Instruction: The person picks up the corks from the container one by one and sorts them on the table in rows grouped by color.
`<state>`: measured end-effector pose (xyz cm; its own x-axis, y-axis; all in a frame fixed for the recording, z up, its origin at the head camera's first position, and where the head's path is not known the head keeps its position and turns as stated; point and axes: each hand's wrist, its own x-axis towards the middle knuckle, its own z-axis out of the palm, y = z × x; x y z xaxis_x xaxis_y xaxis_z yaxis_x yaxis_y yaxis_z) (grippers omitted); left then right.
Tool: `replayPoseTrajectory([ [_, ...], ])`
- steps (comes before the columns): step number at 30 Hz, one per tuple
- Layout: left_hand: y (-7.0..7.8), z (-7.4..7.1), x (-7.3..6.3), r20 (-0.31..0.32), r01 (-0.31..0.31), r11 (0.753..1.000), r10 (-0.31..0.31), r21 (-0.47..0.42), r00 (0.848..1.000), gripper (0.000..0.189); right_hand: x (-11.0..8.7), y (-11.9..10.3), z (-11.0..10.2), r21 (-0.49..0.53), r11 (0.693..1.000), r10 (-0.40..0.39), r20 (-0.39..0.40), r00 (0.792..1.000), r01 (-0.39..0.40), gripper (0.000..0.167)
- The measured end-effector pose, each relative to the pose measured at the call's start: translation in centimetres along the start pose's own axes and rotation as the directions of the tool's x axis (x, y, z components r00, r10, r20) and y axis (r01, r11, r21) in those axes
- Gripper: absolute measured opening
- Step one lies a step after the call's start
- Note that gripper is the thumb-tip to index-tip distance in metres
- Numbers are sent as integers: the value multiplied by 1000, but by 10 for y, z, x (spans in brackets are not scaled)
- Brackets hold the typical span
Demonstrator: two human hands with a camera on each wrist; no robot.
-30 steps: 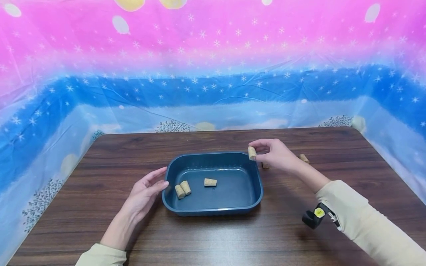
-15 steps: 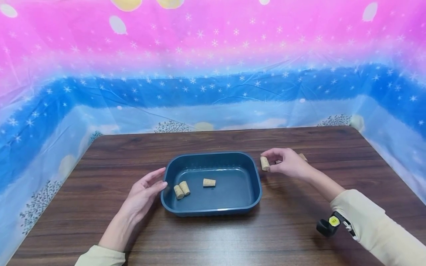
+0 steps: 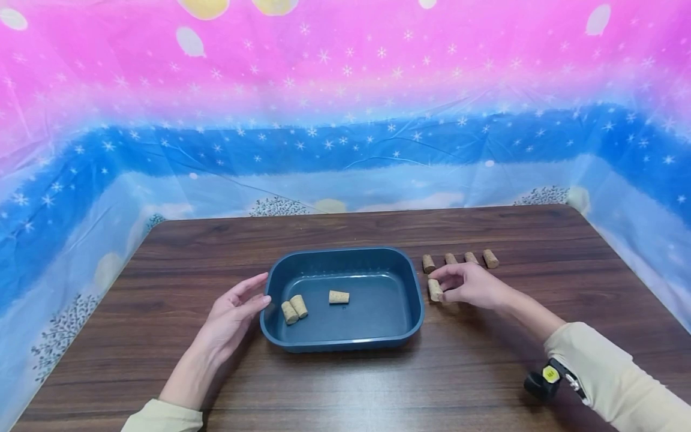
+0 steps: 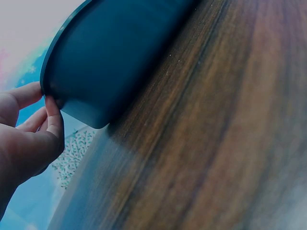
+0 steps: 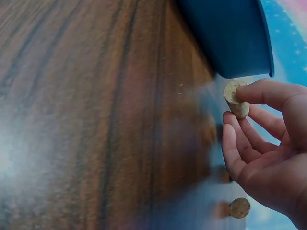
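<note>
With thumb and fingertips my right hand (image 3: 468,286) pinches a cork (image 3: 434,290), just right of the dark blue rectangular bin (image 3: 353,345). The right wrist view shows the thumb on the end of this tapered cork (image 5: 237,99). My left hand (image 3: 233,315) touches the bin's left end, its thumb tip right at the rim and its fingers loosely extended against the outside. Inside the bin lie three corks: a pair side by side at the left, including a left cork (image 3: 290,312), and a single cork (image 3: 339,297) near the middle.
Several darker corks stand in a row behind my right hand, from a left cork (image 3: 429,263) to a right cork (image 3: 490,258). All this is on a dark wood-grain table (image 3: 216,240). A patterned curtain (image 3: 345,138) hangs behind the table's far edge.
My right hand, pinching the cork, has moved from over the bin's far right corner outward and toward the front, uncovering the row of corks. My left hand has stayed at the bin's left end.
</note>
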<state>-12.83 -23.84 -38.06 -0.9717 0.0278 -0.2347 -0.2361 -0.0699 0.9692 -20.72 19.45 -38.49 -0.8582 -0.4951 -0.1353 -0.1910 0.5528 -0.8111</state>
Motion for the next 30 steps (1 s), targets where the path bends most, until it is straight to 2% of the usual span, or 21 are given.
replayPoseTrajectory([
  [13, 2, 1, 0, 0, 5, 1000, -5, -1, 1000, 60, -1, 9, 3, 4, 999, 33, -17, 999, -33, 40],
  [30, 0, 0, -1, -4, 6, 1000, -6, -8, 1000, 60, -2, 8, 5, 13, 1000, -6, 3, 1000, 6, 50],
])
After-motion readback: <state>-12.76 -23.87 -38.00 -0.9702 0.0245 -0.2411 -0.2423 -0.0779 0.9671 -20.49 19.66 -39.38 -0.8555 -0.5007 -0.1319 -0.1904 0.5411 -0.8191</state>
